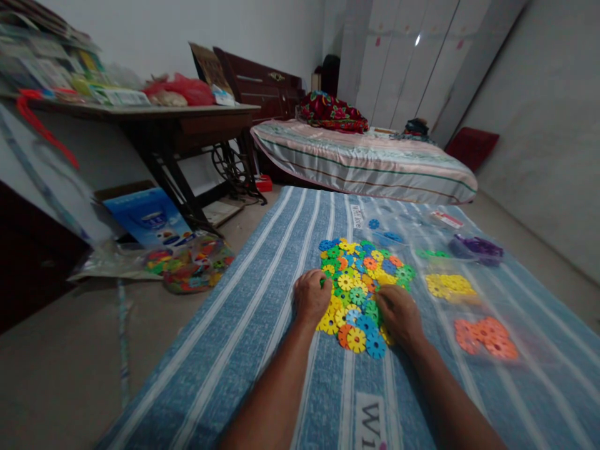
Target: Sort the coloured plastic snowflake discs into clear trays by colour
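A pile of flat plastic snowflake discs [360, 280] in yellow, green, blue and orange lies on a blue striped cloth [253, 325] on the floor. My left hand [311, 297] rests at the pile's left edge, fingers curled onto a green disc. My right hand [398, 314] sits on the pile's lower right, fingers bent down among the discs. Whether either hand grips a piece is hidden by the fingers.
Clear bags hold sorted discs to the right: yellow [450, 286], orange [485, 337], purple [477, 248], green [432, 254], blue [389, 237]. A bag of mixed pieces [194, 265] lies left of the cloth. A bed [365, 162] and a cluttered table [140, 112] stand behind.
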`<action>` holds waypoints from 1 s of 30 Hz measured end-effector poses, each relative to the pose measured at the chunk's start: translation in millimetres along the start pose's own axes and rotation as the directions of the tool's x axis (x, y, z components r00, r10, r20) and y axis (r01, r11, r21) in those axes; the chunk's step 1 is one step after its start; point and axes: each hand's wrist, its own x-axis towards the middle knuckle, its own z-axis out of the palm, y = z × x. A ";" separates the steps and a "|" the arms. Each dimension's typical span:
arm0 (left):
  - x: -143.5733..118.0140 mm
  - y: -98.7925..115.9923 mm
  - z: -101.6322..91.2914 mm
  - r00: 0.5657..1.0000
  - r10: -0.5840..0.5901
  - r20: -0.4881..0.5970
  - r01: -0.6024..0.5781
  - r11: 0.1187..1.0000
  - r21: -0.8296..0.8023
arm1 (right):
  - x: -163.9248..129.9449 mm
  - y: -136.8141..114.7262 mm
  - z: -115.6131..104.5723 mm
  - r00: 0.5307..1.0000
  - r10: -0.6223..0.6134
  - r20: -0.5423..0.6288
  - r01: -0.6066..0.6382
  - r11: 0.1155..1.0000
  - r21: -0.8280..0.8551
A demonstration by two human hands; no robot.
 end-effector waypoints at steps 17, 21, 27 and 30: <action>1.2 0.6 0.1 1.000 -0.002 0.011 0.002 1.000 -0.006 | 1.8 -3.6 -2.9 1.000 -0.003 0.000 0.003 1.000 0.015; 1.3 1.8 -0.8 1.000 -0.003 0.013 0.003 1.000 -0.005 | 2.7 -4.0 -3.8 1.000 -0.009 -0.003 0.009 1.000 0.019; 0.7 0.9 0.6 1.000 -0.004 0.006 0.004 1.000 0.005 | 2.7 -3.1 -3.8 1.000 -0.010 -0.006 0.010 1.000 0.025; 0.4 0.4 2.0 1.000 -0.003 -0.006 0.003 1.000 0.001 | 2.6 -3.0 -3.5 1.000 0.001 -0.004 -0.001 1.000 0.023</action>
